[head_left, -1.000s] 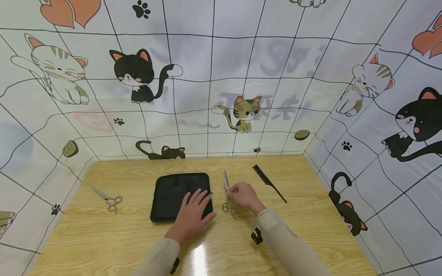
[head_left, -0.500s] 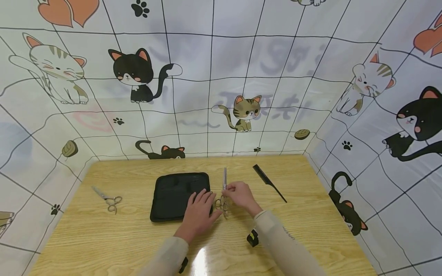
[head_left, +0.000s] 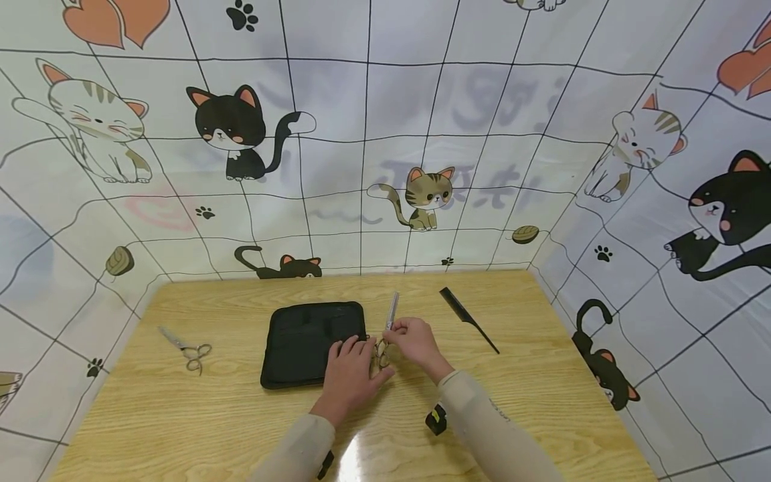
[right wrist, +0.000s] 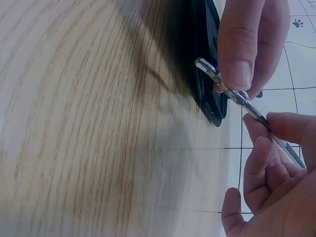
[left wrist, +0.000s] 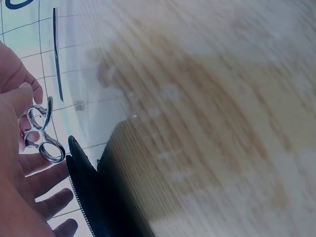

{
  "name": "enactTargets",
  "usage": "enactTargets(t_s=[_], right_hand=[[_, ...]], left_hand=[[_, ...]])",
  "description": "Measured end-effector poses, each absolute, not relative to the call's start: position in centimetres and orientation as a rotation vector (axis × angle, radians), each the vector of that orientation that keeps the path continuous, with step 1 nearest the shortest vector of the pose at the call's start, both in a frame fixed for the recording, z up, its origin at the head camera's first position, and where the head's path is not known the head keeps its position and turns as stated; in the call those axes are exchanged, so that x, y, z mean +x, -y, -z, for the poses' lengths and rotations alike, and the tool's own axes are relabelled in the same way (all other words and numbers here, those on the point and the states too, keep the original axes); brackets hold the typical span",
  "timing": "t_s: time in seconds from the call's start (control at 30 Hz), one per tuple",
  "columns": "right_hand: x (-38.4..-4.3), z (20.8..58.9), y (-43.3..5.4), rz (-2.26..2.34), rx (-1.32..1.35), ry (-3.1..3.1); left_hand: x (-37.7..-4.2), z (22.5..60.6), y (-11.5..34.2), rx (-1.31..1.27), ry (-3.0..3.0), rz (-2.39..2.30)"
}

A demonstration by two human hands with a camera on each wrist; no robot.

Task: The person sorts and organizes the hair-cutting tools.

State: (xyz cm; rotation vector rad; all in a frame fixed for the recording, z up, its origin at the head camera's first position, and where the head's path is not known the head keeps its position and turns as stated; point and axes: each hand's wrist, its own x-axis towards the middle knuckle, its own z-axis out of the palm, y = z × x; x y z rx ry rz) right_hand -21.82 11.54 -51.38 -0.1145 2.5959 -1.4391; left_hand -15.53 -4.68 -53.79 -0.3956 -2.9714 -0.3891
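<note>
My right hand [head_left: 412,341] pinches silver hairdressing scissors [head_left: 392,309] near the pivot, their blades pointing away from me. Close beside it, my left hand [head_left: 349,375] reaches in from the case's side, its fingers fairly straight. The scissors' finger rings [left wrist: 52,149] lie between the left thumb and index finger in the left wrist view. In the right wrist view, the left thumb [right wrist: 238,71] overlaps the handle end. A black zippered case [head_left: 295,348] lies flat just left of the scissors, with the left fingertips at its right edge.
A second pair of scissors [head_left: 187,349] rests on the wooden table [head_left: 181,422] at the left. To the right lies a black tail comb [head_left: 460,309]. Cat-printed cloth [head_left: 337,161] rises behind and on both sides of the table.
The right hand has brought the scissors left, toward the case and the left hand. My left hand has slid right, and its thumb and fingers now straddle the handles.
</note>
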Motion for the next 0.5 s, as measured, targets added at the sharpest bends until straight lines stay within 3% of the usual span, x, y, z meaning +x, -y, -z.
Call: enactTargets(t_s=[0.5], right_hand=[[-21.29,50.71,-11.00,1.499,-0.054,-2.573]], left_hand=[[-15.61,53.68,4.41,-0.373,2.799,0.347]])
